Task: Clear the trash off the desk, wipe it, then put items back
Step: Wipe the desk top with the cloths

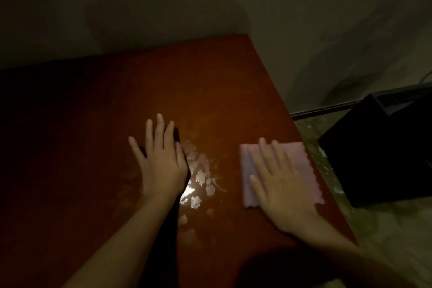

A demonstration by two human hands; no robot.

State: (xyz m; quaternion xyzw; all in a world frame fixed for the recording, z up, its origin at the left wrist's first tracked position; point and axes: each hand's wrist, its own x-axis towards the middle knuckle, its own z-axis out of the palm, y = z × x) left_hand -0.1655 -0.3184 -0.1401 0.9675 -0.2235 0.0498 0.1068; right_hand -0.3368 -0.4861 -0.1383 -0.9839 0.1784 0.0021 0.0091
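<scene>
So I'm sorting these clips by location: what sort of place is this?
Probably a dim indoor room, home or office: a reddish-brown desk pushed against a plain wall, with a black box-like appliance on the floor beside it.

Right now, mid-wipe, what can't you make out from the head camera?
- Left part of the desk: lost in shadow.
- Pale patches between the hands: wetness or residue, glare prevents telling.
- Desk under the pink cloth and right hand: covered.
- Desk under the left hand: covered.
- Black box beside the desk: cut off by the right edge, too dark.
</scene>
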